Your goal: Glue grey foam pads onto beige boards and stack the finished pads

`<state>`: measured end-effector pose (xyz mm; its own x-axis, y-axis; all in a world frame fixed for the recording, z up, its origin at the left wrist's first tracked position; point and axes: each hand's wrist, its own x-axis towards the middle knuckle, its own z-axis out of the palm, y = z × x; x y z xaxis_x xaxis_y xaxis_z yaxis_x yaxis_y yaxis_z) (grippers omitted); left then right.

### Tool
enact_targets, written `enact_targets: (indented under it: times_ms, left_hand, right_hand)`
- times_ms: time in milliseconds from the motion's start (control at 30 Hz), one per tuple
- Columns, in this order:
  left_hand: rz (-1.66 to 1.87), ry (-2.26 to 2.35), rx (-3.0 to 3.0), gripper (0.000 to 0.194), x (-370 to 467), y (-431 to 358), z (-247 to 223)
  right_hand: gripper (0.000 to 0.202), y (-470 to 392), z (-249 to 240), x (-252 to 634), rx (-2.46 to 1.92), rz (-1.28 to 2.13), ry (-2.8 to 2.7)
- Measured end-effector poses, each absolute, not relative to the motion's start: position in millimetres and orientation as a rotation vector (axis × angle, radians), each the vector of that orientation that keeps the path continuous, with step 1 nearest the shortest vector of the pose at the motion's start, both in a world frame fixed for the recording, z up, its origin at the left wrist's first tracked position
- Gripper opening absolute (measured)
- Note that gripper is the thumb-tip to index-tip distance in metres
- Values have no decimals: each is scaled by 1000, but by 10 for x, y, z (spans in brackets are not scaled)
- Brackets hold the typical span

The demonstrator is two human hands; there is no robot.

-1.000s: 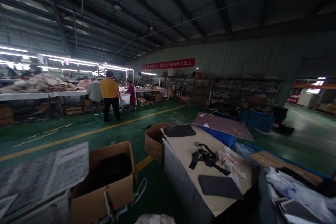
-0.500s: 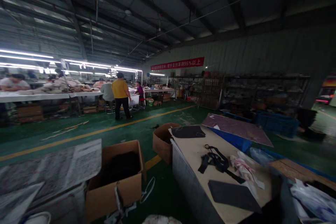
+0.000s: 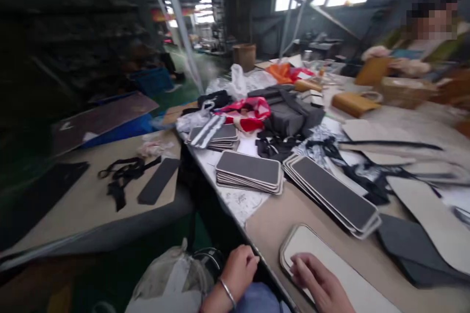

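Note:
My left hand [image 3: 240, 266], with a silver bangle at the wrist, is closed in a loose fist at the near edge of the worktable. Nothing shows in its fingers. Over a cream rounded panel [image 3: 341, 264], which lies on a stack, is my right hand [image 3: 319, 281]. Its fingers are curled together, and whatever may be between them is hidden. Beyond the hands are two stacks of dark panels with pale borders, one short stack [image 3: 247, 168] and one long stack [image 3: 334, 195]. Dark flat pieces [image 3: 414, 249] lie to the right.
A lower board-topped surface [image 3: 91, 195] with black straps [image 3: 125, 173] stands left, across a dark gap. A pale bag [image 3: 176, 274] is beside my left arm. Bags and fabric fill the table's far end. A person [image 3: 422, 54] sits across, handling a tan piece.
My view has swung right and down, from the hall and cardboard boxes to the worktable. Both my hands have come into view. The board-topped surface now appears at left.

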<state>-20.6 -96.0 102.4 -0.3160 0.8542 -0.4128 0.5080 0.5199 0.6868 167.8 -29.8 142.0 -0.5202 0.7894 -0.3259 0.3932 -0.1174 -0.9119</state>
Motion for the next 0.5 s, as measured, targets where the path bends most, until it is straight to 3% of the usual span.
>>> enact_targets:
  times_ms: [200, 333, 500]
  left_hand:
    - [399, 1823, 1358, 24, 0, -442, 918]
    - [495, 1781, 1505, 12, 220, -122, 741]
    - [539, 1747, 1552, 49, 423, 41, 378]
  right_hand:
    - [45, -579, 1108, 2394, -1638, 1525, -1452]
    - [45, -921, 899, 2936, -1844, 1343, -1211]
    - [44, -1241, 571, 3462, -2216, 787, -1032]
